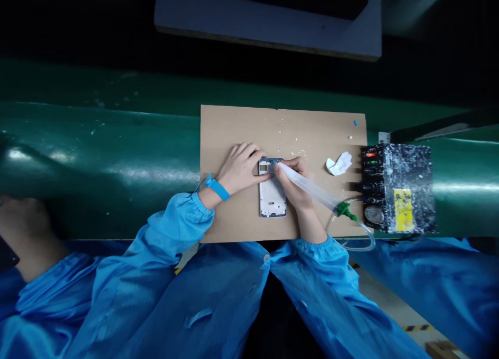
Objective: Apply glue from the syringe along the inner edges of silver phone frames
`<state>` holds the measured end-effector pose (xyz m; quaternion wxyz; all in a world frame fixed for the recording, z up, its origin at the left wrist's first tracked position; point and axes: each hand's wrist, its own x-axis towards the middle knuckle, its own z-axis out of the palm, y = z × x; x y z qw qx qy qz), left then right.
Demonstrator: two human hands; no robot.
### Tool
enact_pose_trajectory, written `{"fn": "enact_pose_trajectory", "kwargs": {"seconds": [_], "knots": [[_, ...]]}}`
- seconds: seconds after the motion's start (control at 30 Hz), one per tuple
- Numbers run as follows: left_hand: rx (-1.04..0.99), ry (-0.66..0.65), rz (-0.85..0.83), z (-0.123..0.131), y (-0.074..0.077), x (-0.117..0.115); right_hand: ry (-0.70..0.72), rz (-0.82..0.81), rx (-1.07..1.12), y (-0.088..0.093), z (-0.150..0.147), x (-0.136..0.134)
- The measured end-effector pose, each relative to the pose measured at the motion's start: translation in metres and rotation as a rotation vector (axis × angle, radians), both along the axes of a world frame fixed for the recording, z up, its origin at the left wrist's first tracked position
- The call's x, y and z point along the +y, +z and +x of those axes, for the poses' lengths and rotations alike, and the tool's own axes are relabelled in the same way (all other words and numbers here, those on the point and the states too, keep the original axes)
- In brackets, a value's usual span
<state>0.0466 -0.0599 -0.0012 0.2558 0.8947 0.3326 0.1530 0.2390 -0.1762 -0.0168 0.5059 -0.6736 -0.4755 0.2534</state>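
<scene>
Pinching syringe (312, 188) with my right fingers (299, 165); left fingers (246, 151), spread, brace phone frame (273, 195) (against slipping, presumably) nearer cardboard's (226, 127) front edge.

Left hand (242, 167), blue band (218, 188) at its wrist, rests at the upper left edge of a pale phone frame (273, 195), thumb reaching across it; right hand (294, 184) grips a translucent syringe (312, 186), its tip end over the frame's upper part. Beneath both hands, a cardboard sheet (230, 127); right of the right hand, crumpled white paper (340, 164), then, farther out, a paint-spattered control box (407, 184) with gauge (374, 215). Well left of the left hand, a co-worker's hand (29, 226).
</scene>
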Motion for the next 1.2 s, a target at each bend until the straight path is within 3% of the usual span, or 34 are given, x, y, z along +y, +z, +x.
{"fn": "enact_pose_trajectory", "kwargs": {"seconds": [0.6,1.2], "knots": [[0.0,-0.003,-0.006,0.0002,-0.0012,-0.0002,-0.023,0.003,-0.021,0.0086,-0.0034,0.0008],[-0.002,-0.002,-0.003,0.0001,-0.0003,-0.0001,-0.045,0.001,0.003,0.005,-0.0035,0.0009]]}}
